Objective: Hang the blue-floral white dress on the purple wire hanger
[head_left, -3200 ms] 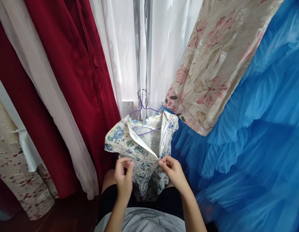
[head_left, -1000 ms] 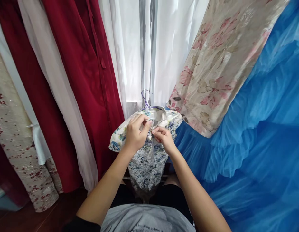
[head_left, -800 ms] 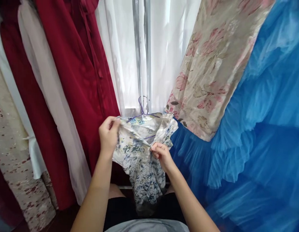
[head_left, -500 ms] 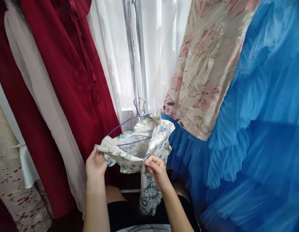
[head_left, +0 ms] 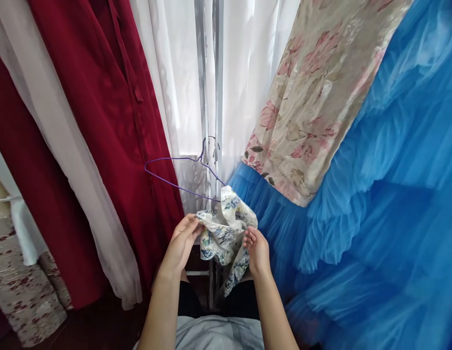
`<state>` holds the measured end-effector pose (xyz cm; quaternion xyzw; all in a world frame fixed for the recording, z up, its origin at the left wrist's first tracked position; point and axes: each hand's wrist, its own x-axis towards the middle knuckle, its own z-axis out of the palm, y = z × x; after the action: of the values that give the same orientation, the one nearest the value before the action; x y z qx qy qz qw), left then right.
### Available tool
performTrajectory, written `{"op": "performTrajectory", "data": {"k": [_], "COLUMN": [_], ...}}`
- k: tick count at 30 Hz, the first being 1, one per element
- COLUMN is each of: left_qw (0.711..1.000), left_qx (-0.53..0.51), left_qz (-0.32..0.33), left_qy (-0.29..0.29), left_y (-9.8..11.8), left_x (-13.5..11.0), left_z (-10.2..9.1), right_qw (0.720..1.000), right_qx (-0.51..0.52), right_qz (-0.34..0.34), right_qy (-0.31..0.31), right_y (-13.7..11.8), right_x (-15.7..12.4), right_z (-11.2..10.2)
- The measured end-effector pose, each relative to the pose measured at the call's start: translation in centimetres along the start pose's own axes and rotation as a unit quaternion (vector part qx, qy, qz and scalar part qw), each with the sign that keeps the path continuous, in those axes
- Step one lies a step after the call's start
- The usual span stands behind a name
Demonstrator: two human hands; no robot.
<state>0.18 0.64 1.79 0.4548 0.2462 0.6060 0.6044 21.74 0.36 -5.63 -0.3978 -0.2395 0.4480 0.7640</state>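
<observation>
A white garment with a blue floral print (head_left: 226,236) is bunched between my hands, in front of my lap. My left hand (head_left: 182,238) pinches its left edge between thumb and fingers. On the other side, my right hand (head_left: 255,247) has its fingers curled round the cloth. A thin purple wire hanger (head_left: 167,183) hangs by its hook at the metal rail. Its left arm is bare, while its right end goes into the top of the garment.
Dark red dresses (head_left: 90,121) and a pale sheer one (head_left: 61,112) hang on the left. A beige floral dress (head_left: 306,121) and a ruffled blue tulle gown (head_left: 393,218) fill the right. Grey metal uprights (head_left: 218,97) stand before a white curtain (head_left: 244,58).
The garment has come off the hanger's left arm and is gathered more tightly, lower down. My left hand has moved right, closer to my right hand, which has also shifted slightly right.
</observation>
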Motion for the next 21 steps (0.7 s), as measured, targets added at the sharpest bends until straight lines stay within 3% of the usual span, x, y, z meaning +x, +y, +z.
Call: {"op": "performTrajectory", "data": {"k": [3, 5, 8, 10, 14, 17, 19, 21], "left_qw": [0.996, 0.991, 0.98, 0.97, 0.959, 0.961, 0.969, 0.967], "left_qx": [0.074, 0.118, 0.168, 0.204, 0.253, 0.251, 0.213, 0.171], "left_qz": [0.005, 0.012, 0.042, 0.06, 0.071, 0.062, 0.03, -0.032], "left_qy": [-0.044, -0.064, -0.102, -0.118, -0.103, -0.094, -0.122, -0.189], "left_y": [0.1, 0.0, -0.3, -0.4, -0.2, 0.2, 0.4, 0.2], "left_x": [-1.0, -1.6, -2.2, -2.3, -2.2, -2.1, -2.3, -2.7], "left_z": [2.7, 4.1, 5.4, 5.5, 4.6, 4.1, 4.0, 3.8], "right_qw": [0.998, 0.992, 0.947, 0.924, 0.894, 0.862, 0.836, 0.824], "right_qx": [-0.048, -0.086, -0.102, -0.066, -0.023, -0.069, -0.104, -0.112], "right_qz": [-0.028, 0.01, 0.106, 0.147, 0.212, 0.205, 0.189, 0.187], "right_qy": [0.004, -0.095, -0.286, -0.348, -0.394, -0.459, -0.505, -0.523], "right_y": [-0.8, -1.6, -2.9, -3.4, -3.9, -4.4, -4.8, -5.2], "right_x": [-0.8, -1.7, -3.6, -4.9, -6.5, -7.0, -7.2, -7.1], "right_z": [0.6, 1.4, 2.6, 3.3, 4.0, 3.9, 3.6, 3.0]}}
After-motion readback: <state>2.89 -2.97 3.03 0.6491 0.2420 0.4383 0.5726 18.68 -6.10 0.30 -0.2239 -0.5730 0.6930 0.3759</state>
